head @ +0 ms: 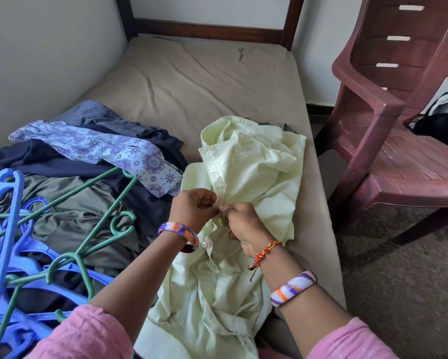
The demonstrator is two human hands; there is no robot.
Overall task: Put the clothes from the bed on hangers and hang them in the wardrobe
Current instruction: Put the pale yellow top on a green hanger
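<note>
Fingers [212,207] of both hands pinch button strip of pale green shirt [251,177], lying crumpled on bed [192,73]. Thin, limp, light cloth; likely best taken at collar. Hangers [23,242] lie beside it, left.

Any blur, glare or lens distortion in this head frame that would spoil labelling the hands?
Head view: soft, even daylight, no glare; both hands and the shirt are sharp; wide-angle bending shows at the edges, in the chair and bed frame.
</note>
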